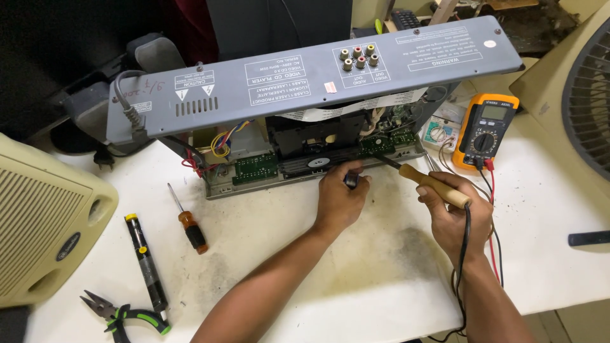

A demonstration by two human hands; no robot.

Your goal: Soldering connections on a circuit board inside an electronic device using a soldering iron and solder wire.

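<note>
On a stained white workbench (pixel 356 279), an opened disc player (pixel 305 101) propped on edge, grey rear panel uppermost, green circuit boards (pixel 255 168) and black drive tray exposed along the bottom. Left hand (pixel 340 197) pressed against the lower front edge of the chassis, fingers curled shut around a small dark part, too hidden to name. Right hand (pixel 454 219) closed around the wooden handle of a soldering iron (pixel 426 181), dark tip angled up-left to the green board just right of the left hand, black cord trailing back over the wrist. Just beyond the right hand, an orange multimeter (pixel 486 130) with red and black leads. Left of the arms, well apart from them: an orange-handled screwdriver (pixel 188 222), a black desoldering pump (pixel 146 263), green-handled pliers (pixel 124 314) and a beige speaker grille (pixel 44 228).
</note>
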